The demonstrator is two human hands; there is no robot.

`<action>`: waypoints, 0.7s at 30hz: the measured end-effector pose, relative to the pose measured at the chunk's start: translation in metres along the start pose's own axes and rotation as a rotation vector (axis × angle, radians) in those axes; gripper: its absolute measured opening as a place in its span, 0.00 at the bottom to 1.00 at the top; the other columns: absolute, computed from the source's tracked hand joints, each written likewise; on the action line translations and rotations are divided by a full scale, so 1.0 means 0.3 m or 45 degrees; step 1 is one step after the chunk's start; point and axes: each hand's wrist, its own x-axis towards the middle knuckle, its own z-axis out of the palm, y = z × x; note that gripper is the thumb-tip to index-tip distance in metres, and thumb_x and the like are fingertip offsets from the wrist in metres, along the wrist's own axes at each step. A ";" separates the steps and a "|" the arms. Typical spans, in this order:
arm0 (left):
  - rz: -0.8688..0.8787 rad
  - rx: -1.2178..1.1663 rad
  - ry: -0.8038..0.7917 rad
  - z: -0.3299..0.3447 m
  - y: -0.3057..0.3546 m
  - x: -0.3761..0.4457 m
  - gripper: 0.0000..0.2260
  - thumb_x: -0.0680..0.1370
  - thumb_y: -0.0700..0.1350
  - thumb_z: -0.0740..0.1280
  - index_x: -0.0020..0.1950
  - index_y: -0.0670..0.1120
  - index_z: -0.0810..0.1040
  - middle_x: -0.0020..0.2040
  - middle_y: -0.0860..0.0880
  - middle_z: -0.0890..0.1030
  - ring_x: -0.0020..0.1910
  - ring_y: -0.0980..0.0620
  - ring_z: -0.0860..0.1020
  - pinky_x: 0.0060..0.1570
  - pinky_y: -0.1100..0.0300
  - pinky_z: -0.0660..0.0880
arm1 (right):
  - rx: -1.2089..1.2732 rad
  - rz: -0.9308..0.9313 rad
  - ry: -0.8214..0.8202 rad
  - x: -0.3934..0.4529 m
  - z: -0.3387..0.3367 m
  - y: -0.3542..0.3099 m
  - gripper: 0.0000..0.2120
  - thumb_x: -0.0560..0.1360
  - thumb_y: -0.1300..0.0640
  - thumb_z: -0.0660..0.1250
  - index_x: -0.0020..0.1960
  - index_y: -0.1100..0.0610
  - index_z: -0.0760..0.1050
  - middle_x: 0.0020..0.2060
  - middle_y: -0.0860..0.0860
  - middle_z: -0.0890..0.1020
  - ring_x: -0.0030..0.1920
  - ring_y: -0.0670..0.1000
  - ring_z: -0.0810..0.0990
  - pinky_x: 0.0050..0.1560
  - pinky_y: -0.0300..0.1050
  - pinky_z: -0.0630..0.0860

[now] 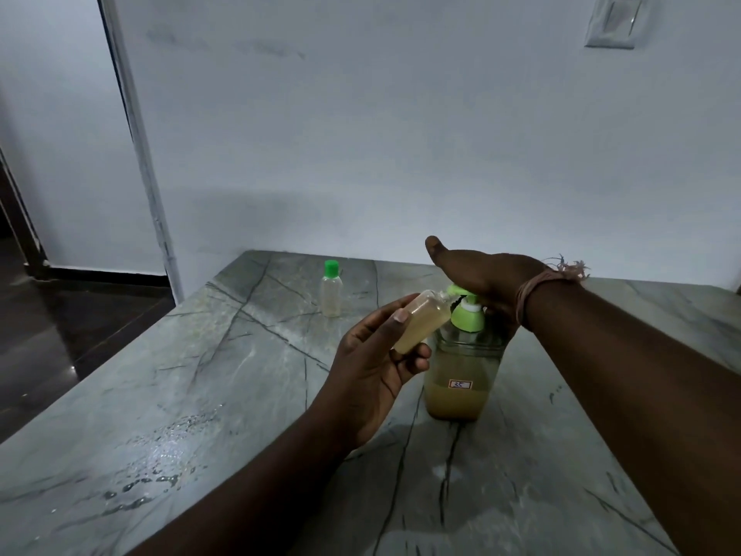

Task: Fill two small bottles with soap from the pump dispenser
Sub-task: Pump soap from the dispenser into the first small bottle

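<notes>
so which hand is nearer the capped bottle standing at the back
Left. The left hand holds the uncapped small bottle just in front and right of the capped bottle; the right hand presses the pump dispenser, farther right.

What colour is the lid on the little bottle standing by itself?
Bright green, seen in the head view: the cap on the small bottle.

Grey-green marble-look countertop (208,379), dark veins across it. Water droplets (160,471) on it at approx 8 o'clock. Plain white wall (361,134) behind, faint smudges. Wall switch plate (613,20) at 1 o'clock, top corner. Dark floor (60,335) and dark skirting at 9 o'clock.
</notes>
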 end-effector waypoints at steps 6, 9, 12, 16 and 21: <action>-0.004 0.017 -0.011 -0.006 -0.006 -0.003 0.15 0.80 0.43 0.66 0.65 0.42 0.80 0.52 0.42 0.83 0.41 0.48 0.79 0.40 0.60 0.79 | -0.048 -0.054 -0.022 0.008 -0.001 0.010 0.37 0.77 0.31 0.43 0.77 0.53 0.56 0.38 0.53 0.72 0.36 0.50 0.70 0.39 0.41 0.65; -0.008 0.030 0.009 0.002 0.001 -0.005 0.15 0.80 0.42 0.65 0.65 0.42 0.80 0.53 0.41 0.82 0.41 0.48 0.79 0.40 0.60 0.79 | 0.147 0.101 -0.164 -0.008 -0.015 0.006 0.45 0.69 0.23 0.46 0.77 0.49 0.52 0.61 0.59 0.72 0.54 0.58 0.73 0.57 0.53 0.72; 0.003 0.004 -0.001 0.003 0.003 -0.007 0.15 0.80 0.42 0.66 0.65 0.42 0.80 0.53 0.41 0.82 0.41 0.48 0.79 0.40 0.60 0.79 | 0.296 0.286 -0.273 -0.023 -0.019 0.002 0.51 0.61 0.18 0.49 0.75 0.47 0.55 0.69 0.59 0.66 0.63 0.62 0.69 0.62 0.64 0.68; -0.007 -0.007 -0.003 0.000 -0.003 -0.001 0.15 0.79 0.42 0.65 0.65 0.41 0.81 0.51 0.42 0.83 0.41 0.48 0.78 0.39 0.60 0.79 | 0.057 0.014 -0.023 -0.006 -0.002 -0.010 0.40 0.74 0.28 0.42 0.77 0.53 0.55 0.76 0.57 0.58 0.73 0.61 0.62 0.72 0.57 0.60; -0.009 -0.015 -0.005 -0.011 -0.011 0.002 0.16 0.79 0.42 0.65 0.65 0.41 0.80 0.51 0.42 0.84 0.40 0.48 0.78 0.39 0.60 0.79 | -0.102 -0.063 -0.044 -0.002 -0.003 -0.005 0.36 0.79 0.34 0.41 0.77 0.56 0.56 0.62 0.55 0.75 0.58 0.54 0.75 0.55 0.42 0.68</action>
